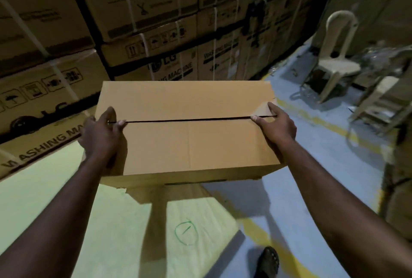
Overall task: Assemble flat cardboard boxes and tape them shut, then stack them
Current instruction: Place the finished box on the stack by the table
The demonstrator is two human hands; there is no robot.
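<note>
While I watch through the head camera, one box point(189, 144) sits between the two hands, out over the counter's point(66, 199) far right corner. I cannot tell whether its base rests on that corner or hangs just above it; a shadow falls on the counter below it.

Both hands are clamped on the box, one at each end. My left hand point(100, 135) wraps the left end, with the thumb point(110, 111) on the top face and a fingertip on the seam point(189, 120). My right hand point(276, 128) wraps the right end, with its thumb point(258, 119) on the seam and one finger lying along the far flap.

Its two top flaps are folded flat and meet along that single seam, which shows as a thin dark line from end to end.

One green circle point(186, 232) with a stroke inside it is drawn on the counter near its right edge. Right of the counter is grey floor point(301, 177) with a yellow line point(323, 121), and one dark shoe point(267, 260) stands on it by the bottom edge of the view. Two pale chairs stand at the far right, one point(336, 54) behind the other point(379, 104). Printed cartons point(145, 21) are stacked high behind the counter; too many are cut off for me to count.
</note>
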